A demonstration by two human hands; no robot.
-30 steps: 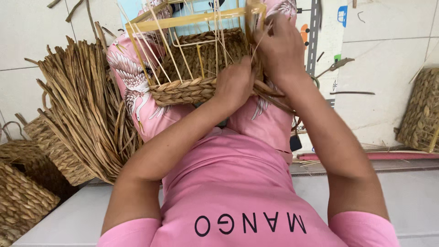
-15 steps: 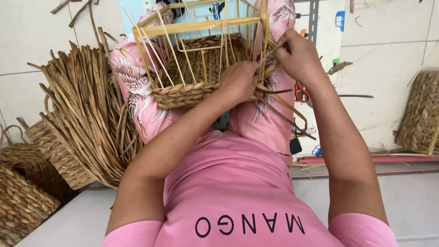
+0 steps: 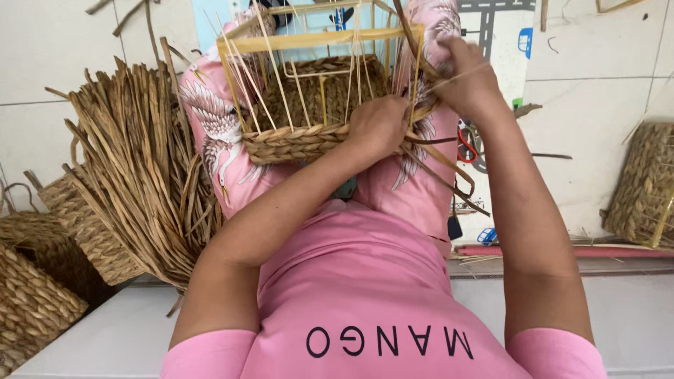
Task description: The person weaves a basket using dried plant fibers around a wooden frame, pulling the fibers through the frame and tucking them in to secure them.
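In the head view the person sits with a half-woven basket (image 3: 309, 137) resting on the lap, between the knees in pink patterned trousers (image 3: 217, 140); the basket's braided wall of brown fibre runs along its near side, and thin pale upright stakes (image 3: 281, 77) rise from it to a pale rectangular wooden frame (image 3: 316, 38) above. The left hand (image 3: 379, 126) lies clenched on the near right corner of the basket, fingers curled down over the braided rim and pressing it; the right hand (image 3: 467, 77) sits just beyond and to the right of the left hand, at the basket's right edge, fingers pinched around a dark flat fibre strand (image 3: 411, 35) that rises up past the frame; a few thin pale strands cross its knuckles. More dark loose strands (image 3: 446, 175) trail from under the left hand down and to the right, below the right wrist. Well to the left of the left arm a thick bundle of dried flat reeds (image 3: 133, 175) leans on the floor; further left and nearer stand finished woven baskets (image 3: 42, 281). Far to the right of the right arm, by the wall, stands another woven basket (image 3: 642, 186); a red rod (image 3: 562, 250) lies on the floor beneath the right forearm.
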